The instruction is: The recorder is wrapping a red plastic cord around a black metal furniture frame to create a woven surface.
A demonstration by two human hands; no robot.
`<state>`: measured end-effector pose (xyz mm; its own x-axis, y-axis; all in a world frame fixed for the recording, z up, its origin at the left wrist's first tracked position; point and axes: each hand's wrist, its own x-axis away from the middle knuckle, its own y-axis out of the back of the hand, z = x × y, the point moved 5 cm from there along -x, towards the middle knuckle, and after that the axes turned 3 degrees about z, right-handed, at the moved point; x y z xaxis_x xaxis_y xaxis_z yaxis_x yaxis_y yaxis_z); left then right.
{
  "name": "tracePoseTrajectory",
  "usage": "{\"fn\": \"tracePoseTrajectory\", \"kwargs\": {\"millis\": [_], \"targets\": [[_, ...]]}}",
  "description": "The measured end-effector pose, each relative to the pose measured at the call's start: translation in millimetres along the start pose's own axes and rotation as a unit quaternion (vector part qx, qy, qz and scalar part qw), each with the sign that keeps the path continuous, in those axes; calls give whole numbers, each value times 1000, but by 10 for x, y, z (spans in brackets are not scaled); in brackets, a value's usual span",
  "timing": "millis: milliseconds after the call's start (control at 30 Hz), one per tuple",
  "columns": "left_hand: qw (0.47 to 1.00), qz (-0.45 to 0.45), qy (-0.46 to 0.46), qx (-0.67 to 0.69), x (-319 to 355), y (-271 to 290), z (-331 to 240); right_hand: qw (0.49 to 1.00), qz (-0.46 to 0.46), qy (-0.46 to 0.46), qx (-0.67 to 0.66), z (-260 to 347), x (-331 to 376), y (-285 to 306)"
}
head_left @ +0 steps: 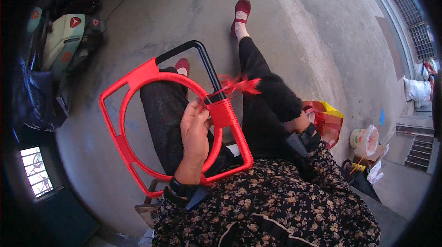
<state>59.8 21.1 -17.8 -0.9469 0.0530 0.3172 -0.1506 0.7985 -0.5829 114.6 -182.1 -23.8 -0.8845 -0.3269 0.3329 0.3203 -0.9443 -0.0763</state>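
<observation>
A rounded square frame (pixel 242 148) with a round ring inside lies tilted across my lap. Red strip is wound tightly over most of it, while one corner is bare black bar (pixel 201 54). My left hand (pixel 195 127) reaches through the ring, its fingers closed on the frame beside the end of the winding. Loose red strands (pixel 241 86) stick out there, blurred. Off to the right, my right hand (pixel 299 123) is at a red and yellow bag (pixel 330 125) by my knee. Its fingers are hidden, so what it holds, if anything, does not show.
A pale green electric scooter (pixel 64 40) is parked at the far left. On the right stand a white bucket (pixel 357 139), a cardboard box (pixel 375 154) and plastic bags. A white sack (pixel 417 89) sits farther off by the wall. Concrete floor (pixel 294 30) spreads ahead of my feet.
</observation>
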Motion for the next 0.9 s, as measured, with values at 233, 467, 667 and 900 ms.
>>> {"fn": "tracePoseTrajectory", "kwargs": {"millis": [233, 467, 667, 900], "targets": [[1000, -17, 1, -2, 44, -93, 38, 970, -225, 94, 12, 20, 320, 1146], [999, -36, -8, 16, 28, -44, 79, 976, -153, 103, -117, -67, 282, 950], [999, -28, -17, 1, 20, -20, 84, 994, 105, -14, 17, 38, -14, -238], [999, -24, -20, -21, 13, -2, 114, 989, -1, -20, -144, 27, 1, -145]]}}
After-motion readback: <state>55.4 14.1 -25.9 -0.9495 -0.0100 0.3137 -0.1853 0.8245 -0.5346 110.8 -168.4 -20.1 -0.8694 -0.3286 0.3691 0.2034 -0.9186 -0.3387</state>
